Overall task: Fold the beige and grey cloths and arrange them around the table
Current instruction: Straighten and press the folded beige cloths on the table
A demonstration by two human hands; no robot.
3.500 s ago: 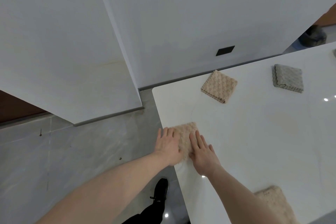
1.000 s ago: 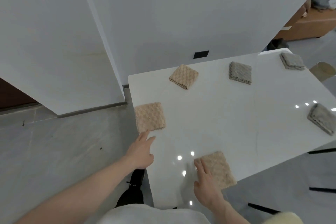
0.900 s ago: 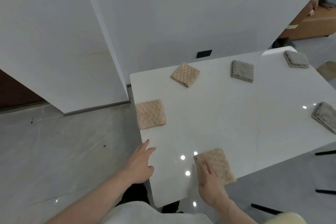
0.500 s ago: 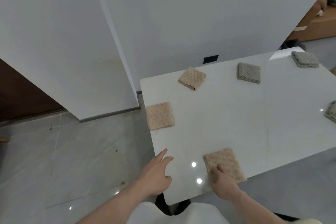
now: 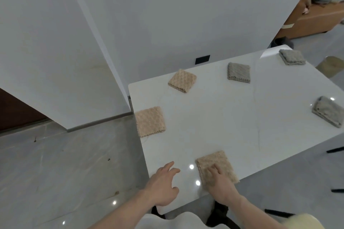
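Folded cloths lie around the white table [image 5: 232,122]. One beige cloth [image 5: 221,161] sits at the near edge, and my right hand [image 5: 221,184] rests flat on its near part, fingers spread. A second beige cloth [image 5: 150,121] lies at the left edge, a third beige cloth [image 5: 182,80] near the far left corner. Grey cloths lie at the far edge [image 5: 238,72], the far right corner [image 5: 292,57] and the right edge [image 5: 328,114]. My left hand [image 5: 163,186] hovers open over the near left corner, holding nothing.
A white wall and a jutting white panel [image 5: 61,57] stand close behind and left of the table. Grey tiled floor [image 5: 65,169] lies to the left. A wooden bench [image 5: 314,18] stands at the far right, and thin black legs [image 5: 335,149] show below the right edge.
Both hands left the left-edge beige cloth and came back to the near edge. My right hand slid onto the near beige cloth; the left hand drifted to the near left corner.
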